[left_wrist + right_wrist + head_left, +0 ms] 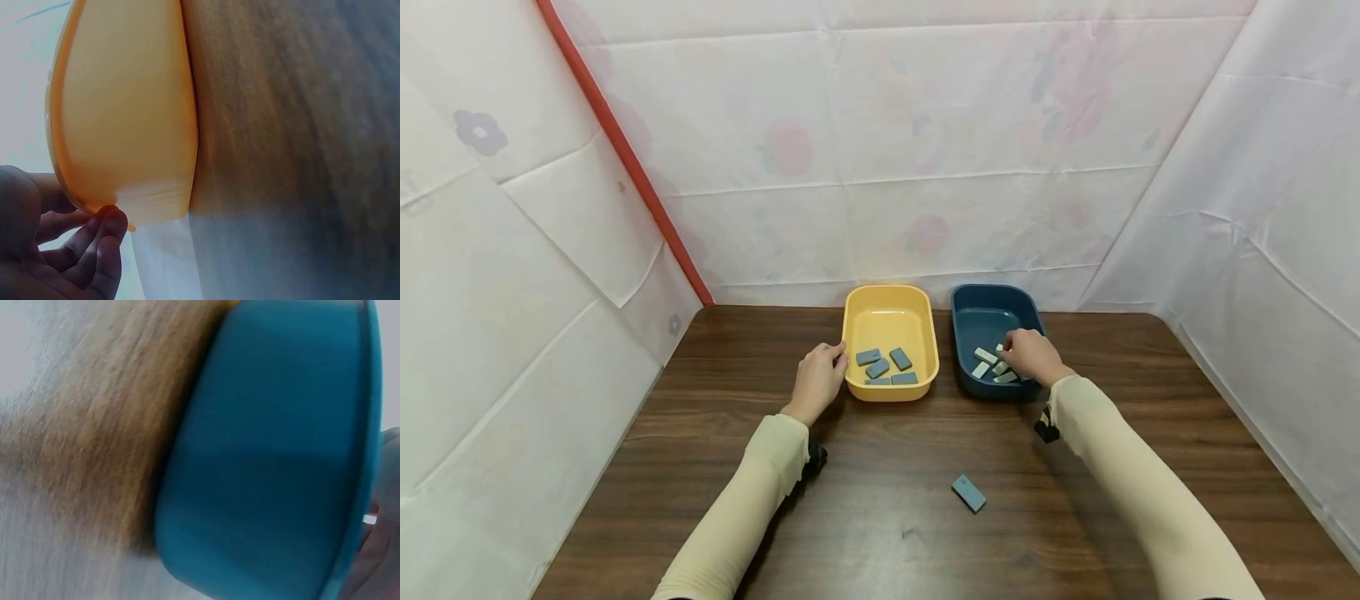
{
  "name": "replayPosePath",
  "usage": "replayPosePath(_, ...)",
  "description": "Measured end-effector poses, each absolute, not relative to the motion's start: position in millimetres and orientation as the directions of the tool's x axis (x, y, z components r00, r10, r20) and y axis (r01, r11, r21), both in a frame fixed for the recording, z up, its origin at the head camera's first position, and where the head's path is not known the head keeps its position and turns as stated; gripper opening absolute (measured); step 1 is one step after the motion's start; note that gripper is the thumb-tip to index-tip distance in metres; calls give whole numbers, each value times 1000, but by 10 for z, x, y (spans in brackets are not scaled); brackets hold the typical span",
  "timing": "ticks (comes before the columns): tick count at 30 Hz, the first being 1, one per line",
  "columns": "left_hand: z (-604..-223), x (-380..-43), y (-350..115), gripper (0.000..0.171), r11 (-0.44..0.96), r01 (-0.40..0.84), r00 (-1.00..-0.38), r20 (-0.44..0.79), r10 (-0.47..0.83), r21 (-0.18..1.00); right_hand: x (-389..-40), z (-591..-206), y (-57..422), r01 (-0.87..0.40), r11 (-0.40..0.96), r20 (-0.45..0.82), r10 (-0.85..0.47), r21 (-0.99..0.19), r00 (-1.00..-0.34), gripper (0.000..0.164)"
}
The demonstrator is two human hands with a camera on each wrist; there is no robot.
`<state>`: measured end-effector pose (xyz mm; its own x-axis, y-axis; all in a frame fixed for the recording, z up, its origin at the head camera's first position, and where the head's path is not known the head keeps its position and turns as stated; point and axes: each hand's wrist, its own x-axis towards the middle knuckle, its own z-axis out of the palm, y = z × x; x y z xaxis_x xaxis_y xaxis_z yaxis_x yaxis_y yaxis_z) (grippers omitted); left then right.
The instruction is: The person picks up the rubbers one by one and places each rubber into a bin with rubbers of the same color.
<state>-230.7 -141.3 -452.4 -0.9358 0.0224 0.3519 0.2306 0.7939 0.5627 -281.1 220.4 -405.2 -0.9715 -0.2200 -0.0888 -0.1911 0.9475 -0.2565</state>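
My left hand [820, 377] is at the left side of a yellow tray [928, 333], its thumb and fingers pinching the rim. Several flat grey-blue blocks [900, 359] lie inside that tray. Over the dark blue tray [992, 293], my right hand [1032, 357] reaches in past the rim with curled fingers. It seems to pinch a small white block [370, 519], mostly hidden by the fingers. Below it, several whitish rectangular blocks [981, 369] rest on the tray's floor. The right wrist view mostly shows the blue tray's outer wall.
One more grey-blue block [968, 493] lies on the brown wooden table [880, 542], nearer to me than the trays. White patterned sheets [880, 150] hang behind and at both sides. A red strip [625, 154] runs down the left corner.
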Motion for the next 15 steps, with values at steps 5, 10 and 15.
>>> replayPosePath(5, -4524, -2306, -1422, 32, 793, 220, -941, 338, 19, 567, -2761, -4004, 2197, -222, 924, -36, -245, -312, -969, 26)
replayPosePath(10, -4521, -2308, -1429, 32, 793, 218, -943, 331, 22, 568, -2675, -3939, 2227, -251, 892, 29, -260, -375, -965, 28)
replayPosePath(15, -4508, -2308, -1427, 32, 794, 211, -947, 320, 22, 570, -2583, -3878, 2261, -270, 873, 78, -262, -405, -962, 36)
